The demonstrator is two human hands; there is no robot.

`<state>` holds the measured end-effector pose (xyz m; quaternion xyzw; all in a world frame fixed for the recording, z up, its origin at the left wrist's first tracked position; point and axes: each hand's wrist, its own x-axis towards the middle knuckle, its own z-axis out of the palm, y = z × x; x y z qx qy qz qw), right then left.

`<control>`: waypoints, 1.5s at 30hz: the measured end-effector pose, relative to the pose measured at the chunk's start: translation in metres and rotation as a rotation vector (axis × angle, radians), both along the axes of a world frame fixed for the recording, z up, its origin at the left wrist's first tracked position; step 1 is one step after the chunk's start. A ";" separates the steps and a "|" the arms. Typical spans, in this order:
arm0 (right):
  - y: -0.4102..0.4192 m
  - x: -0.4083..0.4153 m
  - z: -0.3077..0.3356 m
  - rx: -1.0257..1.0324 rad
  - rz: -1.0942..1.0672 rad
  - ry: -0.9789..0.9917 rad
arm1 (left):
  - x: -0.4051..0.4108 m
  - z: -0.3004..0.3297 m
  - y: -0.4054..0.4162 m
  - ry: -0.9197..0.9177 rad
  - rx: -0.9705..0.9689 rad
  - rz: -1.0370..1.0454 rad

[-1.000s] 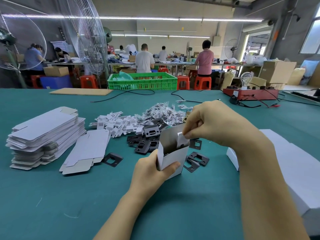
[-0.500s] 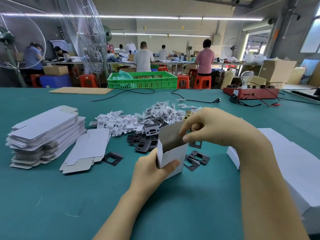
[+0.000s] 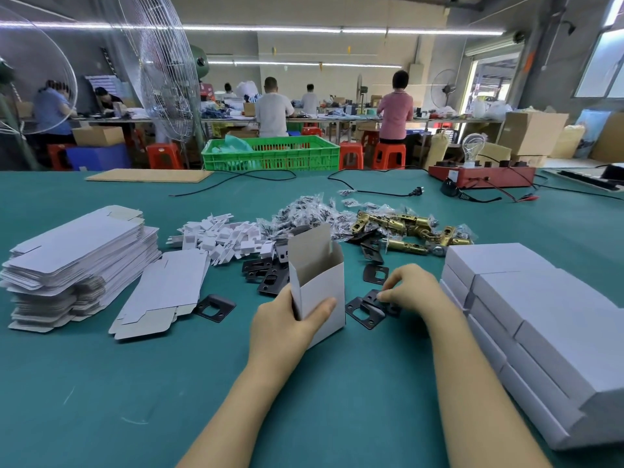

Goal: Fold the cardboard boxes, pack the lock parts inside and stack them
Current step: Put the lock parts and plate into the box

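Left hand [image 3: 287, 324] grips the open box [image 3: 317, 282] near its base, thumb across the front face, holding it upright on the green table [image 3: 101, 383] with the top flap raised. Right hand [image 3: 410, 292] is just right of the box, fingers curled down onto black plates [image 3: 366, 307] lying flat on the table; fingertips touch one plate, grip not fully visible. More black plates lie behind the box. Closed boxes [image 3: 526, 319] are stacked at far right; flat blanks [image 3: 77, 251] are piled at left.
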<state>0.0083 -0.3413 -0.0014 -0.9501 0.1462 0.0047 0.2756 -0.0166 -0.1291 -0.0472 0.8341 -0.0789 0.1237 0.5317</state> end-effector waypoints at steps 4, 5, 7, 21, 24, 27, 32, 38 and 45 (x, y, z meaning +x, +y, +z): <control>0.004 0.003 -0.003 0.039 0.016 0.038 | 0.000 0.001 0.000 -0.038 0.130 0.045; 0.004 0.004 -0.004 0.051 0.016 0.050 | 0.000 0.001 0.000 -0.046 0.151 0.055; 0.003 0.003 -0.005 0.077 0.003 0.042 | 0.000 0.001 0.000 -0.073 0.187 0.077; -0.004 -0.003 0.004 1.806 -0.341 -0.211 | 0.002 -0.001 0.001 -0.053 0.167 0.077; -0.001 -0.003 0.006 1.706 -0.287 -0.214 | 0.001 0.000 0.001 -0.056 0.162 0.061; -0.001 -0.006 0.007 1.697 -0.184 -0.163 | 0.001 0.000 0.000 -0.045 0.157 0.058; 0.001 -0.008 0.016 1.586 -0.126 -0.258 | 0.001 0.001 0.001 -0.051 0.170 0.053; 0.001 -0.015 0.036 1.203 -0.043 -0.418 | -0.003 0.002 0.001 -0.087 0.176 0.042; 0.008 -0.039 0.078 0.567 0.129 -0.557 | -0.004 0.003 0.002 -0.060 0.150 0.020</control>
